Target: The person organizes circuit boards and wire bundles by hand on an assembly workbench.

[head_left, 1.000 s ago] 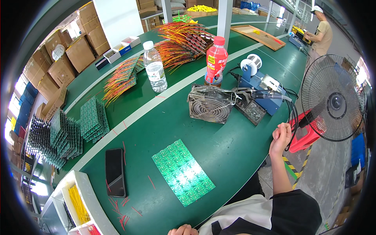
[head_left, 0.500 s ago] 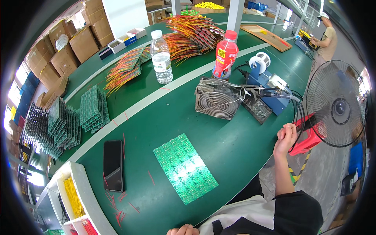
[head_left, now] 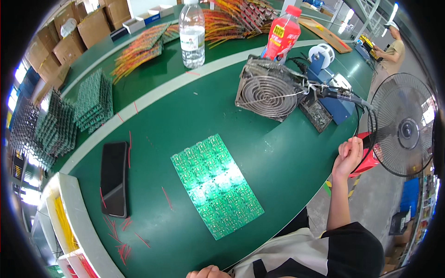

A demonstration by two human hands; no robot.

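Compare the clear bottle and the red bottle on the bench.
The clear bottle shows see-through contents and a pale label; the red bottle is red all over with a yellow label. The clear bottle stands left, the red bottle right, behind the metal fan. Both stand upright.

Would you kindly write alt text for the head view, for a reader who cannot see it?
A green circuit panel lies on a green table, neither hand on it. The right hand is raised off the table's edge beside a fan; the left hand shows at the bottom edge, and a phone lies left.

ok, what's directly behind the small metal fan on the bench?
Behind the metal fan stands a red bottle, with a solder spool to its right. The fan covers the bottle's base.
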